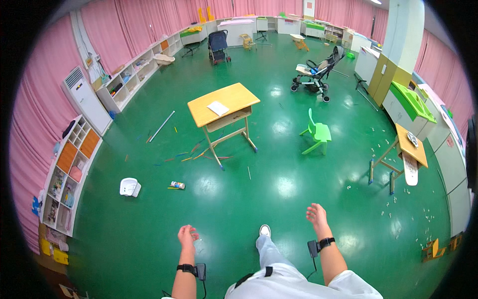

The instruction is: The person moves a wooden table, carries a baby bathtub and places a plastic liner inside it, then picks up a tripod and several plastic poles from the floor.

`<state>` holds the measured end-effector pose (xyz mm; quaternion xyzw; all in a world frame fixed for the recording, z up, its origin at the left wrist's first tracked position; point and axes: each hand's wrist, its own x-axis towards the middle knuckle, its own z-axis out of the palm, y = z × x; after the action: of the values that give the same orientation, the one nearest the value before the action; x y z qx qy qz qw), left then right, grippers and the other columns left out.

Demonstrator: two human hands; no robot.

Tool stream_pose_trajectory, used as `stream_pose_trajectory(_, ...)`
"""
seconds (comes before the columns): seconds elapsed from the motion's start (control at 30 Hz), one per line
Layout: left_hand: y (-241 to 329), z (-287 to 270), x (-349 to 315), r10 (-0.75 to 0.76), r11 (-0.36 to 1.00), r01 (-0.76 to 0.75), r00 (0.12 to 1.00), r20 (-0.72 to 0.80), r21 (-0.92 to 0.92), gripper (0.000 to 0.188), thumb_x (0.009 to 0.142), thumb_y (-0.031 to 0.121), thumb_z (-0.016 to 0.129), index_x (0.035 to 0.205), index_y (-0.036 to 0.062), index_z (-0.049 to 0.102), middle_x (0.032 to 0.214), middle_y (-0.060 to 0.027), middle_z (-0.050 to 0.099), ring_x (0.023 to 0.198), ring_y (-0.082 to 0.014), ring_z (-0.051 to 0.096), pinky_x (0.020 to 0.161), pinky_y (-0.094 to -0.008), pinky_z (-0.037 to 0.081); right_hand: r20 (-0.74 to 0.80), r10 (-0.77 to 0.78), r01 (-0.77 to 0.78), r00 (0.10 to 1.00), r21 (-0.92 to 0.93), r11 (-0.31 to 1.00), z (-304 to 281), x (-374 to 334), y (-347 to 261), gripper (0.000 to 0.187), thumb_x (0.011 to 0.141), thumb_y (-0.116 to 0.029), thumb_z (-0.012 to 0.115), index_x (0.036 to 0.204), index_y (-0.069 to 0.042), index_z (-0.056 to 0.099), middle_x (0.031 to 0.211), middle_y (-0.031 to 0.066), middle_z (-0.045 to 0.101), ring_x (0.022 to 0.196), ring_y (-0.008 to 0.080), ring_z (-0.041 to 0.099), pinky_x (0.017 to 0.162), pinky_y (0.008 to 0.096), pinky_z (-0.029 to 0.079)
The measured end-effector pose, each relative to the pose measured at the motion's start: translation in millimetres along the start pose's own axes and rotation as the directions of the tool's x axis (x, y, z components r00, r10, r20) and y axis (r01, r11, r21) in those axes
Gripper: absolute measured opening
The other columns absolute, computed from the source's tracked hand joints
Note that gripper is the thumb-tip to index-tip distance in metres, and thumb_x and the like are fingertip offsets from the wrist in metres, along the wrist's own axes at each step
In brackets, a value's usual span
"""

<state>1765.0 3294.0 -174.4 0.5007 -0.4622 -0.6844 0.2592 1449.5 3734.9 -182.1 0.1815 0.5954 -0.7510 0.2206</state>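
Note:
My left hand (188,235) hangs above the green floor with loosely bent fingers and nothing in it. The bottle-like container (178,185) lying on the floor by a yellow stick is nearest to it, with a white plastic basin (130,187) farther left. My right hand (316,214) is raised on the other side, fingers apart, also empty. Ahead stands a wooden school desk (226,97) with a white sheet (218,108) on its top. Several coloured sticks (199,152) lie scattered around its left leg. A small green chair (317,132) stands right of the desk.
A second wooden desk (414,152) stands at the right, with small white pieces (397,231) scattered near it. A grey metal pole (162,127) lies left of the middle desk. Two strollers (217,46) (318,72) stand farther back. White shelves (74,174) line the left wall.

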Motion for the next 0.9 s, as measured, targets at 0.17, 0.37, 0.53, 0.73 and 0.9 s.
stream_pose_trajectory(0.17, 32.1, 56.9, 118.6, -0.153, 0.987, 0.146, 0.981, -0.121, -0.065, 0.02, 0.088, 0.026, 0.056, 0.095, 0.0073, 0.053, 0.081, -0.0073, 0.06, 0.055, -0.0195, 0.057, 0.046, -0.0331, 0.048, -0.017, 0.082, -0.083, 0.996, -0.116, 0.99, 79.1, 148.2, -43.1, 0.042, 0.089, -0.034, 0.05, 0.121, -0.006, 0.049, 0.102, 0.01, 0.058, 0.083, 0.0222, 0.056, 0.071, 0.0384, 0.047)
stream_pose_trajectory(0.37, 86.4, 124.9, 253.5, -0.113, 0.94, 0.129, 0.991, -0.069, 0.317, 0.024, 0.088, 0.032, 0.055, 0.097, 0.0098, 0.055, 0.085, -0.005, 0.061, 0.062, -0.0177, 0.057, 0.052, -0.033, 0.047, 0.025, 0.095, -0.086, 0.995, -0.23, 0.969, 210.6, 291.5, -123.6, 0.048, 0.087, -0.037, 0.05, 0.124, -0.007, 0.048, 0.114, 0.0122, 0.057, 0.098, 0.0259, 0.054, 0.082, 0.042, 0.045)
stream_pose_trajectory(0.53, 135.2, 198.6, 384.4, -0.13, 0.979, 0.145, 0.986, -0.108, 0.146, 0.027, 0.087, 0.037, 0.056, 0.096, 0.0115, 0.056, 0.087, -0.0021, 0.062, 0.066, -0.0158, 0.057, 0.052, -0.0327, 0.047, 0.11, 0.054, -0.007, 0.992, -0.384, 0.923, 337.1, 403.1, -168.7, 0.051, 0.086, -0.038, 0.052, 0.126, -0.007, 0.046, 0.115, 0.0125, 0.057, 0.1, 0.0265, 0.054, 0.083, 0.0426, 0.044)
stream_pose_trajectory(0.73, 183.8, 304.8, 539.0, -0.053, 0.994, 0.064, 0.991, -0.125, 0.086, 0.03, 0.087, 0.04, 0.057, 0.099, 0.0126, 0.056, 0.095, -0.0003, 0.061, 0.077, -0.0131, 0.055, 0.06, -0.0309, 0.046, 0.027, -0.016, 0.025, 1.0, -0.405, 0.914, 454.4, 530.4, -207.2, 0.049, 0.083, -0.038, 0.057, 0.124, -0.013, 0.05, 0.111, 0.0057, 0.057, 0.098, 0.0198, 0.051, 0.081, 0.037, 0.042)
stream_pose_trajectory(0.9, 202.9, 358.3, 649.3, -0.054, 0.983, 0.083, 0.983, -0.176, 0.163, 0.035, 0.087, 0.041, 0.057, 0.109, 0.0136, 0.056, 0.102, 0.0, 0.06, 0.088, -0.0146, 0.053, 0.067, -0.0324, 0.045, 0.076, -0.059, 0.09, 0.995, -0.513, 0.854, 553.7, 613.6, -242.3, 0.049, 0.08, -0.036, 0.064, 0.121, -0.01, 0.053, 0.111, 0.0061, 0.058, 0.099, 0.0175, 0.051, 0.082, 0.034, 0.042)
